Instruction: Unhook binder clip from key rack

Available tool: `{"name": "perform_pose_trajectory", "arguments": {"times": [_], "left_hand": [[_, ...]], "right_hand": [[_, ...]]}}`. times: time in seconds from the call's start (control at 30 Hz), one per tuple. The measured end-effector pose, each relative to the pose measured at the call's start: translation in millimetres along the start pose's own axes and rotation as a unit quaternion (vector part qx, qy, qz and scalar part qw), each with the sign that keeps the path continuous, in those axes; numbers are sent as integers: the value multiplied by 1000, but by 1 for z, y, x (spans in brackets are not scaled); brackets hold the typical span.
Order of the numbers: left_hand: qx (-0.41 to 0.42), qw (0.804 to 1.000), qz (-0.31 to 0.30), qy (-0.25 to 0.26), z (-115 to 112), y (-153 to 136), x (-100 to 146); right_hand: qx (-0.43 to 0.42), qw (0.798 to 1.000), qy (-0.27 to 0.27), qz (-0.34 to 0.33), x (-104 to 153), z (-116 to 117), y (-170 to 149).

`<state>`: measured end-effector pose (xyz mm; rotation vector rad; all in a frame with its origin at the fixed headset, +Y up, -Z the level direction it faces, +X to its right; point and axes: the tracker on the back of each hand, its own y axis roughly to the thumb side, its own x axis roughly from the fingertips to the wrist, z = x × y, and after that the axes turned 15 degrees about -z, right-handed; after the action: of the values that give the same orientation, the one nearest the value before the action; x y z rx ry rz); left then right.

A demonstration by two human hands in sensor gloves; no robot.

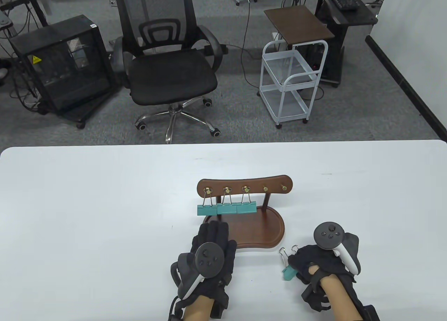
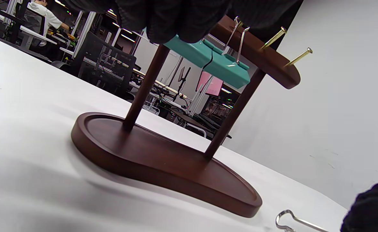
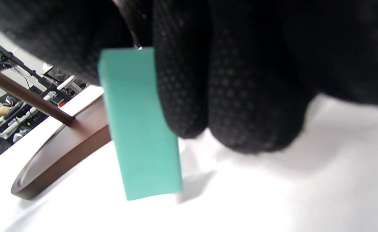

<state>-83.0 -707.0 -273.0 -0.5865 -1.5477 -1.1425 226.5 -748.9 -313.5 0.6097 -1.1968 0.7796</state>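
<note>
The wooden key rack point(image 1: 244, 184) stands mid-table on its oval base point(image 1: 260, 230). Three teal binder clips point(image 1: 227, 209) hang side by side on its three left brass hooks; the two right hooks point(image 1: 275, 188) are bare. My left hand point(image 1: 214, 232) lies flat with fingers stretched onto the base's front left edge, holding nothing. My right hand point(image 1: 302, 265), right of the base, holds a fourth teal binder clip point(image 1: 289, 273), its wire handles point(image 1: 287, 253) pointing towards the rack. In the right wrist view my fingers point(image 3: 234, 96) grip this clip point(image 3: 140, 129) low over the table.
The white table point(image 1: 87, 213) stretches wide on both sides of the rack. Its far edge runs behind the rack, with an office chair point(image 1: 167, 69) and a white cart point(image 1: 290, 80) on the floor beyond. The left wrist view shows the rack base point(image 2: 163, 161) close by.
</note>
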Motion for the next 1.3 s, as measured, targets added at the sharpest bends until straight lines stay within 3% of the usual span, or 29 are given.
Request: {"name": "perform_pose_trajectory", "arguments": {"times": [0.47, 0.63, 0.9, 1.3], "left_hand": [[-2, 1000, 0, -3, 0, 0, -1], [-3, 1000, 1, -3, 0, 0, -1], [-1, 1000, 0, -3, 0, 0, -1], [0, 1000, -1, -1, 0, 0, -1]], "right_hand": [[52, 999, -6, 9, -3, 12, 14], [142, 990, -16, 6, -1, 12, 23], [204, 979, -19, -1, -1, 13, 30], [226, 974, -21, 6, 1, 13, 30]]}}
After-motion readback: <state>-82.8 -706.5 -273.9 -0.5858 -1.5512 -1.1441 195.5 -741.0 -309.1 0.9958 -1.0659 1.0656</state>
